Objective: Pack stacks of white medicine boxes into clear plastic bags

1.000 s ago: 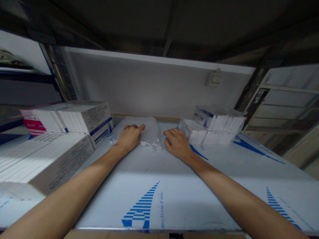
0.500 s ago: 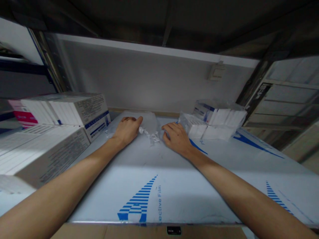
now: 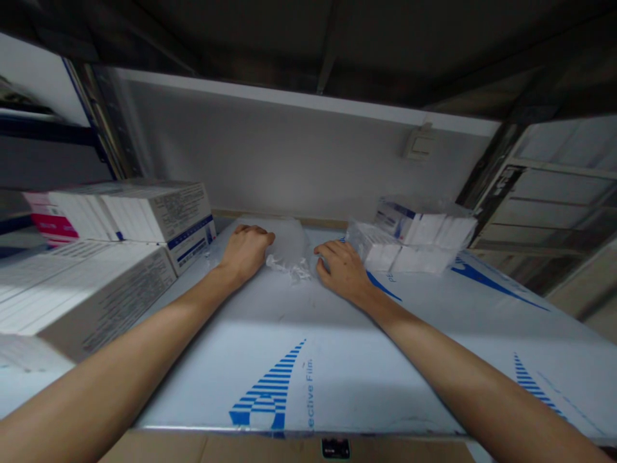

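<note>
On the shelf in front of me lies a clear plastic bag (image 3: 286, 238) with a crumpled, bunched edge facing me; something pale seems to be in or under it. My left hand (image 3: 245, 254) rests on its left side, fingers curled and closed over the plastic. Across from it, my right hand (image 3: 341, 267) is loosely bent at the bag's right side, with a gap between thumb and fingers and nothing visible in it. Just beyond the right hand stand small white boxes wrapped in clear film (image 3: 409, 241).
Stacked white cartons (image 3: 125, 276) with blue print stand at left, beside a pink one (image 3: 53, 222). The shelf surface (image 3: 366, 366) wears printed protective film. A wall switch (image 3: 419, 145) is on the back wall, and a dark shelf (image 3: 270, 45) hangs overhead.
The bag's bunched edge has shifted slightly left and down, and my left thumb has moved a little. Both hands otherwise stay in nearly the same places.
</note>
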Demonstrator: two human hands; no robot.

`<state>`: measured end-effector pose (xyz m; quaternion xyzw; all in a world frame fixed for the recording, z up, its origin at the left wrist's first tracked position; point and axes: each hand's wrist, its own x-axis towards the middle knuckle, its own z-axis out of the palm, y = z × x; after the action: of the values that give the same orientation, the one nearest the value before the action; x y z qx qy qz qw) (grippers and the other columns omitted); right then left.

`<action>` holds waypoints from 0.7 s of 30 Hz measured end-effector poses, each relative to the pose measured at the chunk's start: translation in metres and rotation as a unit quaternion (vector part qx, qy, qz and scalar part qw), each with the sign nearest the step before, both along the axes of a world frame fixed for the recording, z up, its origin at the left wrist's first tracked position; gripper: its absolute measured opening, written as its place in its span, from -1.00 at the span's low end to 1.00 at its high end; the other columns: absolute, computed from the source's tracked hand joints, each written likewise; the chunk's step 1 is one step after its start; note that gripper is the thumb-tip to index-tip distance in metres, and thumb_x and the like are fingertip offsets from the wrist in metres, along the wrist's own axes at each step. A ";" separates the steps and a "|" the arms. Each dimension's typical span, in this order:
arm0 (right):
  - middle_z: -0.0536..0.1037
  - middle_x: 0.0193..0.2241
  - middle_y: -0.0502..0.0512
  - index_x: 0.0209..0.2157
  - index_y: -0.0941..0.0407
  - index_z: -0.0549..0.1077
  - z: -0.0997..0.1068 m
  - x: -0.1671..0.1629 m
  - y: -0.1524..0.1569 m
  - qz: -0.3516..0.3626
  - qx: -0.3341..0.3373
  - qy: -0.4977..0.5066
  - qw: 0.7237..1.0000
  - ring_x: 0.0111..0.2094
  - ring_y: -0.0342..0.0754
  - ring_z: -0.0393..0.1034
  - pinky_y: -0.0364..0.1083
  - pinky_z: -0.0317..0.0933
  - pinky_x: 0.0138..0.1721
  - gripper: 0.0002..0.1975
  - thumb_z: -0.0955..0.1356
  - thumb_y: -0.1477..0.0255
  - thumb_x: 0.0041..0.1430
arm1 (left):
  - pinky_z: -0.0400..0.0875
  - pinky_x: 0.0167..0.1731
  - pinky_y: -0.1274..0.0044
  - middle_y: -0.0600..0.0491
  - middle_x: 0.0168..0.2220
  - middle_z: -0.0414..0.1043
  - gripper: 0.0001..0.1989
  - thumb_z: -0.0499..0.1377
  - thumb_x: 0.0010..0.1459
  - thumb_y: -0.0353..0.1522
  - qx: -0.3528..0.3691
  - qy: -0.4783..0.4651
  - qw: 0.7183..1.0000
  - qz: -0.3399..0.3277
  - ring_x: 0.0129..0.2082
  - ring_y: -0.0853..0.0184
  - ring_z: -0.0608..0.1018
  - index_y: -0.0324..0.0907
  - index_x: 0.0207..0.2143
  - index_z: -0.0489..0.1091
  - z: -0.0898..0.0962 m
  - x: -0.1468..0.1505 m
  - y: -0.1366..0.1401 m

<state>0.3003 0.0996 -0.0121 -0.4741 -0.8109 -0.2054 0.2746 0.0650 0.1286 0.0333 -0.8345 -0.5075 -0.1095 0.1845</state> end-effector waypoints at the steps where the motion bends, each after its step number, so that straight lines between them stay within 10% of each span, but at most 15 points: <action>1: 0.62 -0.24 0.23 -0.18 0.18 0.54 0.000 0.000 0.000 0.000 0.000 0.001 1.000 -0.13 0.13 0.45 0.07 0.22 -0.05 -0.74 0.26 0.56 0.18 | 0.37 -0.01 0.36 -0.13 -0.10 0.61 -0.65 0.03 0.20 -0.57 0.002 -0.003 1.000 -0.002 -0.05 0.12 0.60 -0.19 -0.11 0.54 0.001 0.000 -0.001; 15: 0.62 -0.18 0.25 -0.08 0.17 0.52 0.005 -0.001 -0.004 -0.010 0.002 0.026 1.000 -0.10 0.13 0.47 0.07 0.25 -0.03 -0.70 0.25 0.55 0.22 | 0.33 0.04 0.27 -0.12 0.09 0.47 -0.52 0.04 0.26 -0.54 0.068 -0.020 0.997 -0.032 0.08 0.07 0.47 -0.10 0.19 0.38 0.000 0.006 -0.006; 21: 0.49 0.13 0.27 0.20 0.13 0.37 0.013 -0.009 -0.016 0.044 0.037 0.056 0.997 0.08 0.14 0.42 0.10 0.27 0.11 -0.54 0.30 0.41 0.28 | 0.33 0.02 0.22 -0.17 0.06 0.40 -0.59 0.03 0.33 -0.43 0.102 -0.002 0.991 -0.084 0.06 0.01 0.42 -0.07 0.20 0.37 -0.003 0.014 -0.013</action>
<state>0.2916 0.0836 0.0007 -0.4384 -0.8060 -0.1964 0.3458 0.0794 0.1157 0.0299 -0.8508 -0.4221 -0.1777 0.2577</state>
